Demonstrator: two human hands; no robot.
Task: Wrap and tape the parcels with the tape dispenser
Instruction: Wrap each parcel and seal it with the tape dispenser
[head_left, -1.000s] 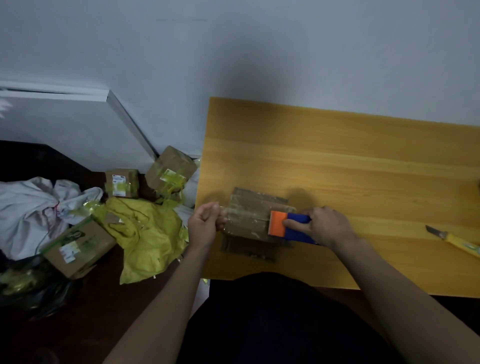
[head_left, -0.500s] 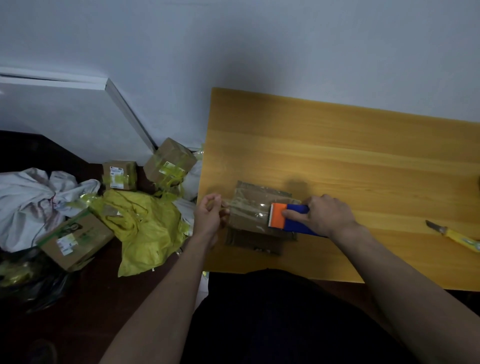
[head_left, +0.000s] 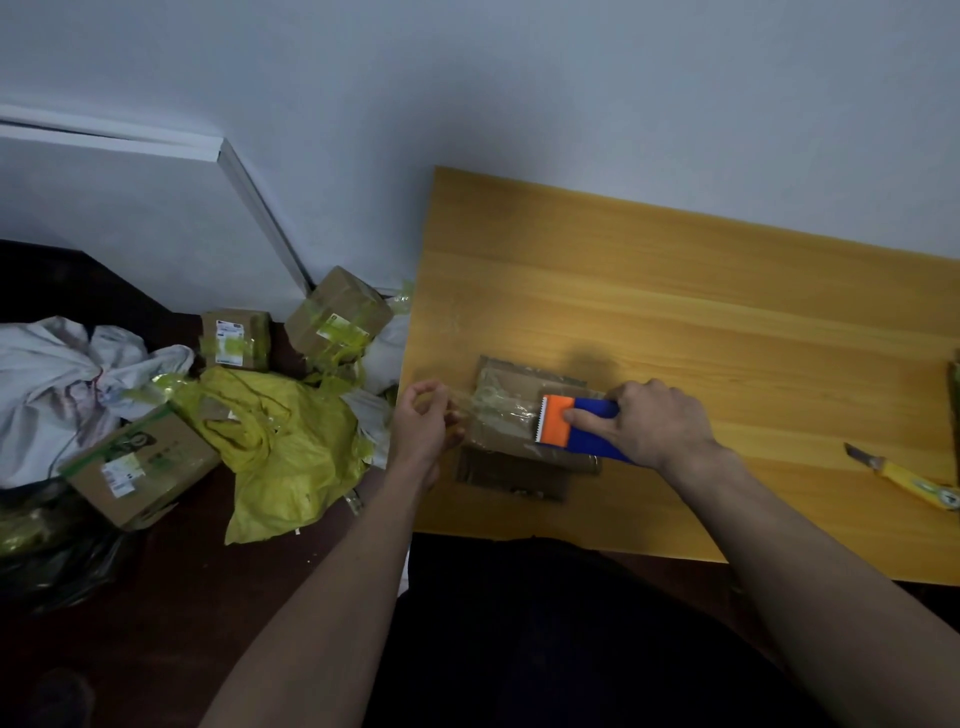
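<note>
A brown cardboard parcel (head_left: 506, 410) lies on the yellow wooden table (head_left: 675, 312) near its left front corner. My right hand (head_left: 654, 423) grips the blue and orange tape dispenser (head_left: 576, 428), which rests on the parcel's top with its serrated orange end facing left. My left hand (head_left: 423, 423) is at the table's left edge and pinches the free end of a clear tape strip (head_left: 480, 410) stretched from the dispenser across the parcel.
A yellow utility knife (head_left: 906, 475) lies on the table at the right. On the dark floor to the left are several taped cardboard boxes (head_left: 337, 314), a yellow plastic bag (head_left: 288, 447) and a white cloth bundle (head_left: 57, 384). A pale wall stands behind.
My left hand has drawn the tape end leftward, off the parcel's edge. The dispenser has slid slightly right on the parcel's top. The camera has tilted a little.
</note>
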